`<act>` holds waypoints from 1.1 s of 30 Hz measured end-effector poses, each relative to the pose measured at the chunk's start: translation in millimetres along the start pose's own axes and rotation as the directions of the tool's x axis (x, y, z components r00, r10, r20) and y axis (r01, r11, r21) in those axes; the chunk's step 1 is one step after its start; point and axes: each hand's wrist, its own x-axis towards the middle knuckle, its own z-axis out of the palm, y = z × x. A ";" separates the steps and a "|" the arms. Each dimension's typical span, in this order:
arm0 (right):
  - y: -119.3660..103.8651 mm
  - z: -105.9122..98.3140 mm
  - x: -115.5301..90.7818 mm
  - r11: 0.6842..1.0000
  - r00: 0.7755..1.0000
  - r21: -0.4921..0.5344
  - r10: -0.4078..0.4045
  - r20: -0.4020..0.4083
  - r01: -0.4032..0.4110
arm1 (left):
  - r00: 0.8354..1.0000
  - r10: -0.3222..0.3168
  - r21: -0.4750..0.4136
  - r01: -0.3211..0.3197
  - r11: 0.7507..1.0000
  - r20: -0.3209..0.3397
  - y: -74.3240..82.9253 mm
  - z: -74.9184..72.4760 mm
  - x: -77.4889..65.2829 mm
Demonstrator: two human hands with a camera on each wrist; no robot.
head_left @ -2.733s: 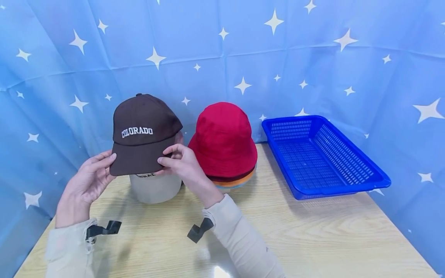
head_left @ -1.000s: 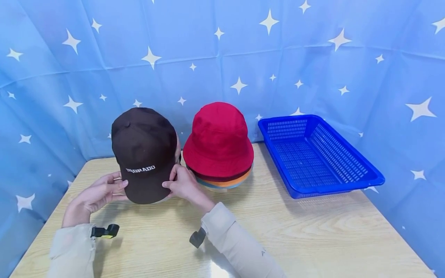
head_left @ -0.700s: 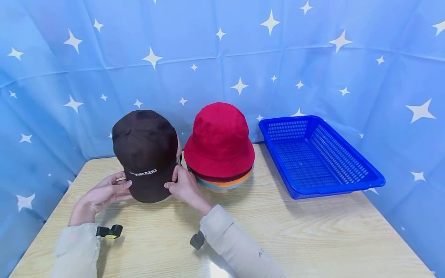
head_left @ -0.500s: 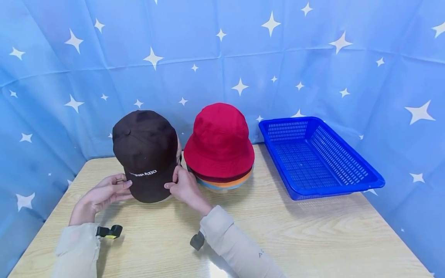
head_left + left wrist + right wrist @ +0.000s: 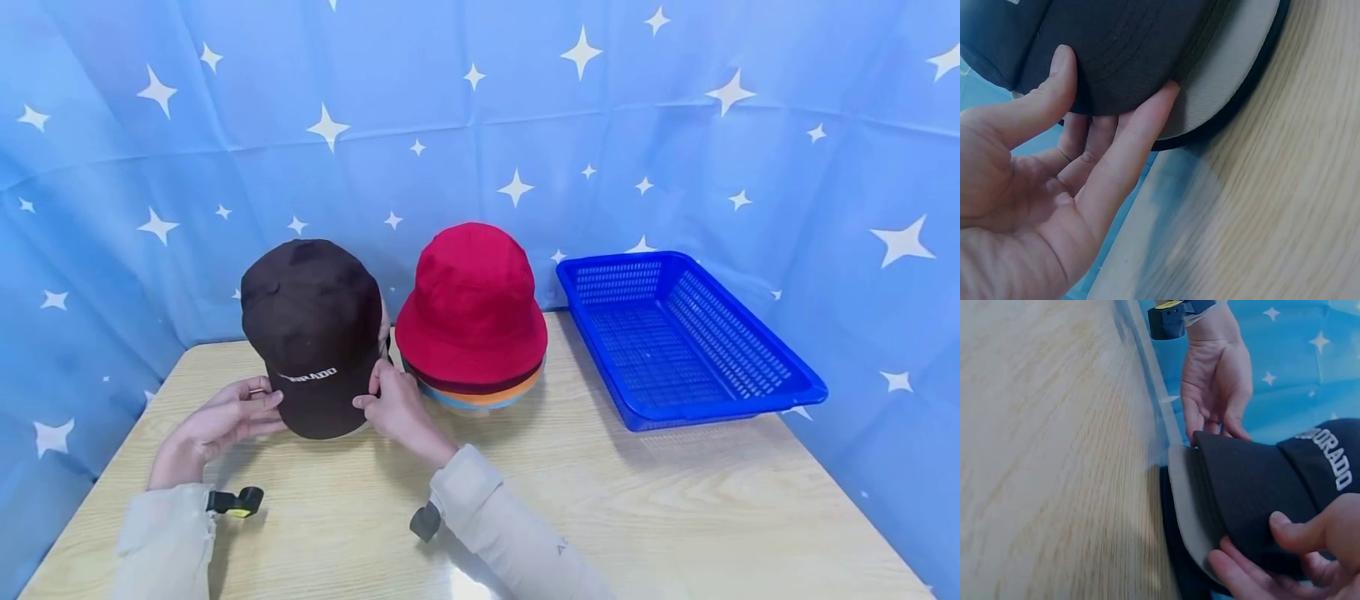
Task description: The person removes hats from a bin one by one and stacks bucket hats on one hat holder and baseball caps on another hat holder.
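Observation:
A dark brown baseball cap (image 5: pixel 311 304) with white lettering sits on a stack of caps at the left of the table, its brim tilted down toward me. My left hand (image 5: pixel 225 417) pinches the brim's left edge, thumb on top and fingers underneath. On the opposite edge, my right hand (image 5: pixel 401 408) grips the brim the same way. The left wrist view shows a beige cap brim (image 5: pixel 1229 69) just under the brown one, with a black brim edge (image 5: pixel 1210 134) below that. In the right wrist view the brown brim (image 5: pixel 1241 481) lies between both hands.
To the right of the caps stands a stack of bucket hats, a red one (image 5: pixel 472 308) on top and an orange brim (image 5: pixel 495 392) lower down. A blue perforated basket (image 5: pixel 637 396) is at the right on the wooden table (image 5: pixel 637 517). A starry blue curtain (image 5: pixel 450 100) hangs behind.
Both hands have brought the brown cap down over the beige cap, which showed below it before, and its brim has tipped downward. Over the last half second almost nothing moves.

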 end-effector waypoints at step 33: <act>8.3 0.5 2.9 0.999 0.999 0.042 0.003 0.034 -0.005 | 1.000 0.004 -0.035 -0.003 0.999 0.020 -3.7 -1.6 -0.8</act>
